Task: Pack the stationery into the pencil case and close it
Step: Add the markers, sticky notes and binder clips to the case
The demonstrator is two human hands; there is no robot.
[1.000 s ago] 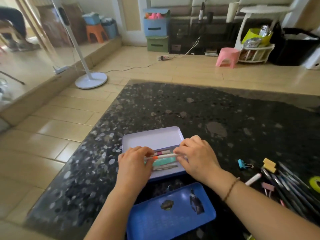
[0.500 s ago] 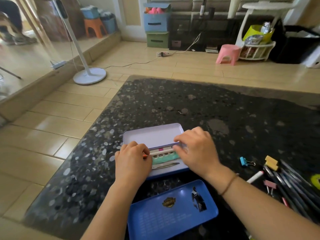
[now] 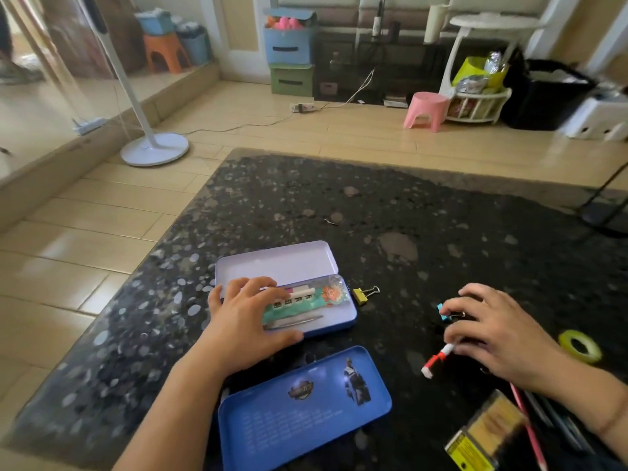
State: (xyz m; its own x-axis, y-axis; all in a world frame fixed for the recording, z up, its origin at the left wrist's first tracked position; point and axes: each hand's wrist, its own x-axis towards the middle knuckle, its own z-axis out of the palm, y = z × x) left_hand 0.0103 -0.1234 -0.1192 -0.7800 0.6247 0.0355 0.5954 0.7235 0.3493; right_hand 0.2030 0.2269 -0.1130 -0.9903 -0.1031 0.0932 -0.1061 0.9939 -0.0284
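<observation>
No words clear enough to read anywhere. On the near blue tin lid (image 3: 302,413): a small gold badge with tiny letters, too blurry to make out, a little picture of a figure beside it, and faint rows of pale print on its left part, also too small. On the green pack (image 3: 306,304) inside the open pencil case (image 3: 282,266): a row of small white squares with dark marks, unclear. On the yellow box (image 3: 475,443), near right on the counter (image 3: 373,205): dark print, blurred.
</observation>
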